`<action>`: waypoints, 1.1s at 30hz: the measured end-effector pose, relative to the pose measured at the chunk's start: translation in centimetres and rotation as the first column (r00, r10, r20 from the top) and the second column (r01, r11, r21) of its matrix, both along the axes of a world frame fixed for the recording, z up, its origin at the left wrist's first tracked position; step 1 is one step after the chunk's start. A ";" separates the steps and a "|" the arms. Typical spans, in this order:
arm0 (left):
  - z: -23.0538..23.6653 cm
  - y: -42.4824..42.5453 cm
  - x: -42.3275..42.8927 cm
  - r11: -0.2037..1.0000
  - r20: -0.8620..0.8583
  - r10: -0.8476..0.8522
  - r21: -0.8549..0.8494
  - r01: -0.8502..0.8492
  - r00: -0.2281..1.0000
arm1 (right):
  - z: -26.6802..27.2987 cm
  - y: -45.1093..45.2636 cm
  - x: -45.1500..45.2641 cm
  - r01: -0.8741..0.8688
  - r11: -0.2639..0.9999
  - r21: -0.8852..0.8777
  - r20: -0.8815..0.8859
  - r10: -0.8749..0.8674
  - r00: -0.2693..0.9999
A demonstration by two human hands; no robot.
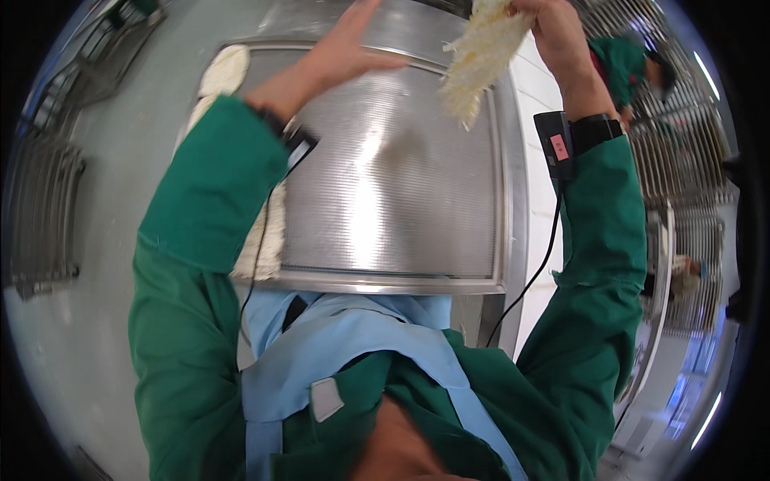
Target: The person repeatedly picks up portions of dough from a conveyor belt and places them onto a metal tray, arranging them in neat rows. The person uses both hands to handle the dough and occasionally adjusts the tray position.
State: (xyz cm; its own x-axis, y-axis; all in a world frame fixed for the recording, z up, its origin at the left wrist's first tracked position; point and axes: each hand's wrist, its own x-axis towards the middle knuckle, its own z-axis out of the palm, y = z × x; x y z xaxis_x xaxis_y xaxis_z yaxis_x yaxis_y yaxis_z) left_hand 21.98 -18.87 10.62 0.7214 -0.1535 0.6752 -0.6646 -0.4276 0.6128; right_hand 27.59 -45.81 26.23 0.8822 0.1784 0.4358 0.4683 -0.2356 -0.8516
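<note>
A ragged, pale yellow fibrous sheet [484,57] hangs from my right hand [550,21], pinched at its upper edge near the top of the view. My left hand [346,51] is raised over the far part of a metal mesh tray [385,285], fingers spread and holding nothing. Along the tray's left side lie whitish, flattened pads of soft material [261,234], partly hidden by my left sleeve; another pad [225,69] shows at the far left corner. What the pads and the sheet are made of, I cannot tell.
A white tiled or panelled surface [535,216] runs along the tray's right side. Metal racks [680,144] stand at the right, with a person in green [625,66] beside them. More wheeled racks [45,210] stand at the left. Black cables run from both my wrists.
</note>
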 end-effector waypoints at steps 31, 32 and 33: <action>-14.1 21.9 6.2 0.555 -0.471 0.387 0.806 0.208 0.792 | -29.7 17.3 3.8 0.262 0.882 0.392 -0.534 -0.014 0.846; -13.8 22.3 6.1 0.557 -0.461 0.389 0.807 0.195 0.797 | -28.1 18.4 3.6 0.175 0.935 0.309 -0.467 -0.011 0.884; -13.5 22.6 5.8 0.554 -0.454 0.392 0.811 0.189 0.800 | -26.7 19.6 3.3 0.093 0.972 0.214 -0.398 0.000 0.917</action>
